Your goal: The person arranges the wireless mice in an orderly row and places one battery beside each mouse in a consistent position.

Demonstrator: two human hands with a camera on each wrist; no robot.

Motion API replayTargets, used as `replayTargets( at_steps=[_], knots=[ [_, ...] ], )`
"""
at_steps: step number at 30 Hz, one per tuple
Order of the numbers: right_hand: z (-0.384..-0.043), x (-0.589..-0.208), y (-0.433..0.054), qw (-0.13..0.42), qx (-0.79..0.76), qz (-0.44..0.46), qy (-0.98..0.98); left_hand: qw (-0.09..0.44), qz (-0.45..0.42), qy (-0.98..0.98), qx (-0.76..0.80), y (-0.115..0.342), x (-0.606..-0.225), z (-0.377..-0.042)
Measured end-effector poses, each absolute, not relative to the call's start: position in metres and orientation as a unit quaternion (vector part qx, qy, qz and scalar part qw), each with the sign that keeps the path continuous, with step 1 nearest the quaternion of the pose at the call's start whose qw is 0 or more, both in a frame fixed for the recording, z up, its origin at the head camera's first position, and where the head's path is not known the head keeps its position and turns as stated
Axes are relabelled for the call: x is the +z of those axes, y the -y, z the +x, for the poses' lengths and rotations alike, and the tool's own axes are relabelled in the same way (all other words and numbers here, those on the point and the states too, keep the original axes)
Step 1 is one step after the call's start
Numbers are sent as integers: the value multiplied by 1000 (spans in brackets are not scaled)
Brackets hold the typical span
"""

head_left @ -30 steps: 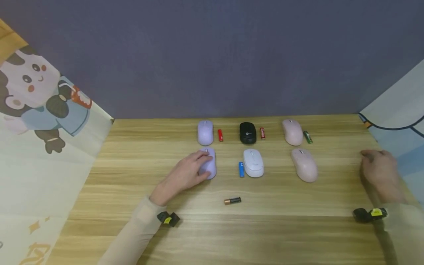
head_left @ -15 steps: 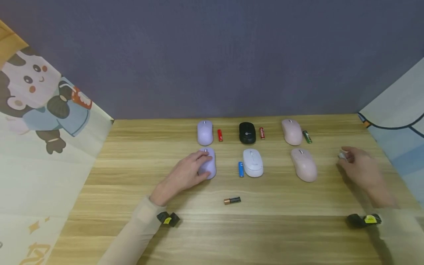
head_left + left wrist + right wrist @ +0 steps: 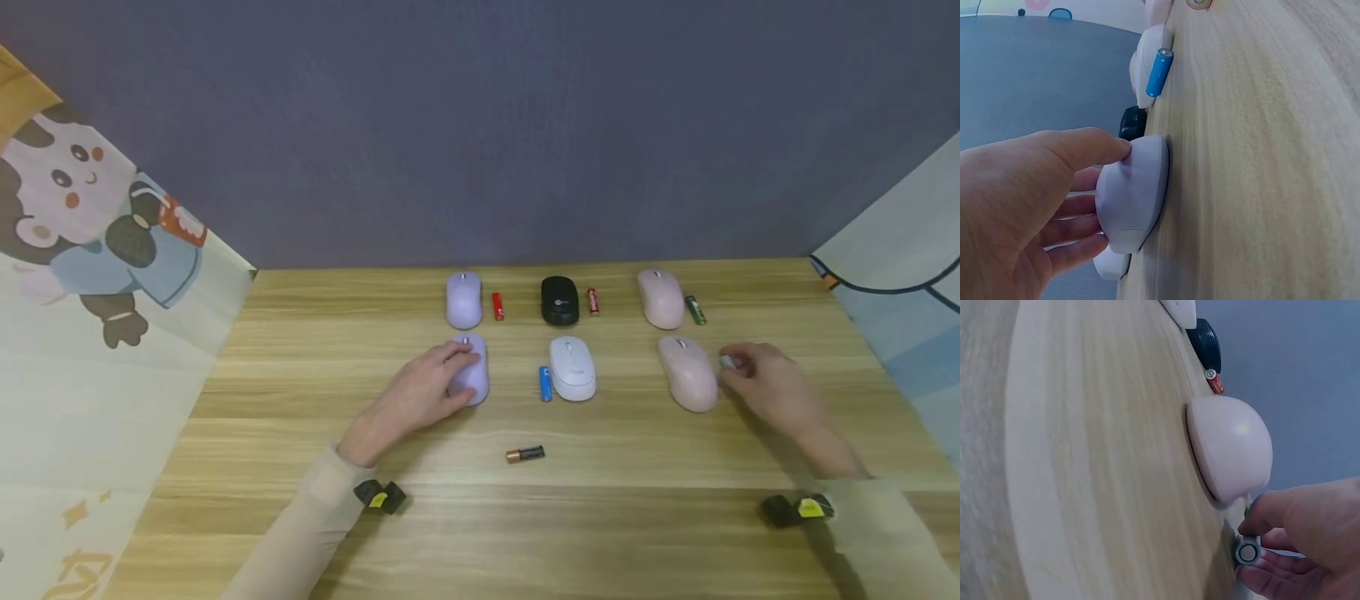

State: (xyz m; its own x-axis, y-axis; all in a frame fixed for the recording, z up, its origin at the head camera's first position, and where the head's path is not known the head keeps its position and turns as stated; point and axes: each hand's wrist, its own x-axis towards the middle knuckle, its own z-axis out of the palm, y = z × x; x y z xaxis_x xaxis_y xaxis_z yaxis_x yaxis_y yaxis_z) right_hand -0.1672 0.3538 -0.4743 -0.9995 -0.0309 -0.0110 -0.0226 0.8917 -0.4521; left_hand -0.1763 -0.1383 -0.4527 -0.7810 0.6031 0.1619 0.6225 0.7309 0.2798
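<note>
My left hand holds the front-row lavender computer mouse on the table, thumb on one side and fingers on the other. In the left wrist view that mouse has its base down on the wood. Just right of the front pink mouse, my right hand pinches a small pale battery. The right wrist view shows the end of this battery between thumb and fingers, low beside the pink mouse; the rest of it is mostly covered.
Behind stand another lavender mouse, a black mouse and a pink mouse, with red batteries and a green battery between or beside them. A blue battery lies by the white mouse. A black-and-copper battery lies nearer.
My right hand has moved left from the table's right side to beside the front pink mouse, carrying the pale battery. My left hand has stayed on the lavender mouse.
</note>
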Motion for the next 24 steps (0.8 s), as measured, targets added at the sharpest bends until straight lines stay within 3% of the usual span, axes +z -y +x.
replayTargets(
  at_steps=[24],
  knots=[
    [-166, -477, -349, 20, -230, -13, -973, 34, -333, 929, -159, 138, -454, -177]
  ],
)
